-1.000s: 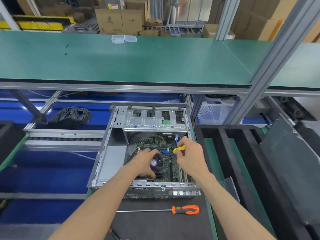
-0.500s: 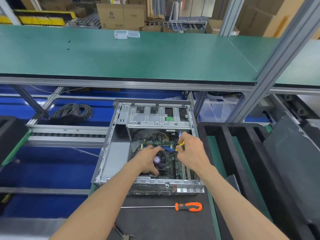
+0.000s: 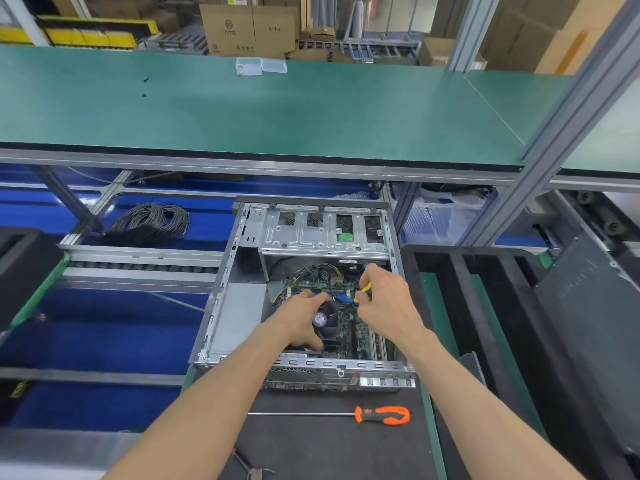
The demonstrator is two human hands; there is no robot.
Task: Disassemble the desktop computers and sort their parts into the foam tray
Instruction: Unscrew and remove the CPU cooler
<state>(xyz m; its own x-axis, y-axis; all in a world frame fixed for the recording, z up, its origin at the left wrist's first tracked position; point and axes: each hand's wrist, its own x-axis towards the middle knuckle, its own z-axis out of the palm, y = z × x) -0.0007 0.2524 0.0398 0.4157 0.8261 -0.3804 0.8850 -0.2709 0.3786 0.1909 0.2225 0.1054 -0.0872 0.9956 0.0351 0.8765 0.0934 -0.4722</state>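
Electronics teardown line, factory/warehouse floor.
Long green-matted workbench (image 3: 263, 109) on aluminium extrusion frame (image 3: 568, 123), roller conveyor (image 3: 138, 266) w/ blue surfaces below. Opened desktop PC chassis (image 3: 242, 306) on a black mat, orange-handled screwdriver (image 3: 381, 415) just in front, black foam tray (image 3: 485, 306) at right. Cardboard cartons (image 3: 249, 29) stacked behind, yellow-black racks (image 3: 93, 32) at back left, coiled cable (image 3: 152, 223) on lower level.

Head camera, one view, looking forward and down

It sits close above the open computer case (image 3: 311, 289), wide enough to catch the green shelf (image 3: 242, 109) beyond and foam tray (image 3: 485, 306) at right.
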